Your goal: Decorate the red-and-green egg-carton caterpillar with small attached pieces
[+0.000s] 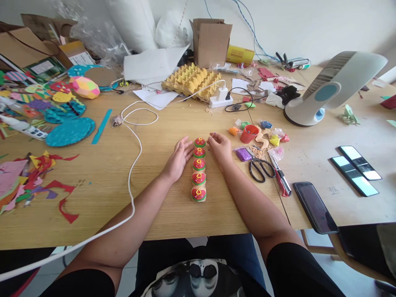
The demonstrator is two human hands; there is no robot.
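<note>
A strip of egg-carton cups (199, 166) lies lengthwise in front of me. Its cups are topped with red clay, yellow loops and small face-like marks, with green edges below. My left hand (178, 160) rests along the left side of the strip's far end, fingers stretched and slightly apart, holding nothing. On the other side, my right hand (221, 149) has thumb and forefinger pinched together beside the farthest cup. A tiny speck shows at those fingertips, too small to name.
Right of my hands are a red cup (249, 134), a purple clay packet (243, 154), scissors (261, 167), a utility knife (282, 179) and phones (315, 207). A white cable (136, 161) crosses over my left forearm. Behind are yellow egg trays (192, 80) and a fan (328, 88).
</note>
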